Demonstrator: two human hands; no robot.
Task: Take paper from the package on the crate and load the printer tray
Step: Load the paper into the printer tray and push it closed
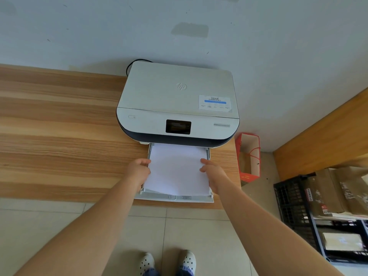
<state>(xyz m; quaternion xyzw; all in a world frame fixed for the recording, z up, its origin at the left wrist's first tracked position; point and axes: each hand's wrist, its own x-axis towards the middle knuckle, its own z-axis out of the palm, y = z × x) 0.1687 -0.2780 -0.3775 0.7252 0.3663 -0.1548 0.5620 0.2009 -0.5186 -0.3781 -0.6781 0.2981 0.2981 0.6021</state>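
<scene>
A white printer (177, 100) stands on a wooden desk against the wall. Its paper tray (175, 198) is pulled out toward me, past the desk's front edge. A stack of white paper (176, 170) lies in the tray, its far end under the printer body. My left hand (138, 168) grips the stack's left edge, and my right hand (212, 170) grips its right edge. The brown paper package (328, 192) lies on a black crate (288, 204) at the right.
The wooden desk (59, 136) stretches to the left. A red paper bag (249, 156) stands on the floor between the desk and another wooden surface (328, 136) at the right. My feet in white shoes stand on the tiled floor (189, 236) below the tray.
</scene>
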